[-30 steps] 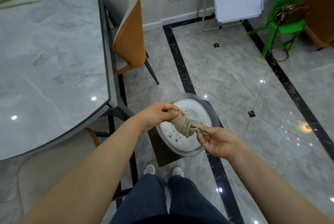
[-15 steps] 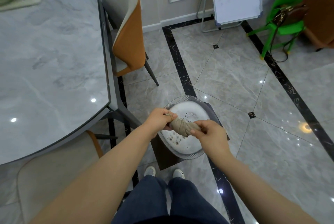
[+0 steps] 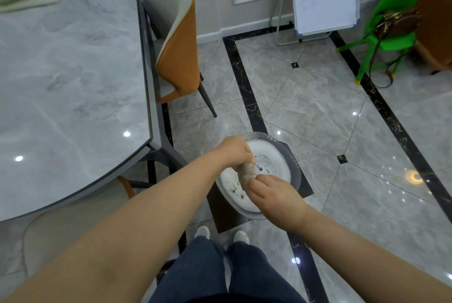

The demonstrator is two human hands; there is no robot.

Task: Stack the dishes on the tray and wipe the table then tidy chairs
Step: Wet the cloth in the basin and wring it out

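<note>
Both hands have closed in on the cloth [image 3: 247, 171] since a second ago, shortening the visible twist. Left hand [image 3: 233, 152] grips its upper end in a fist; right hand [image 3: 274, 196] clamps the lower end, fingers curled. Cloth sits directly above the glass bowl [image 3: 292, 165] of foamy water, which rests on a dark stool. Table [image 3: 73, 82] lies left of the bowl; orange chair [image 3: 179, 41] stands beyond the bowl, against the table.

Bright even indoor light, ceiling-lamp glints on glossy floor [image 3: 318, 116], wide-angle bending at edges
</note>
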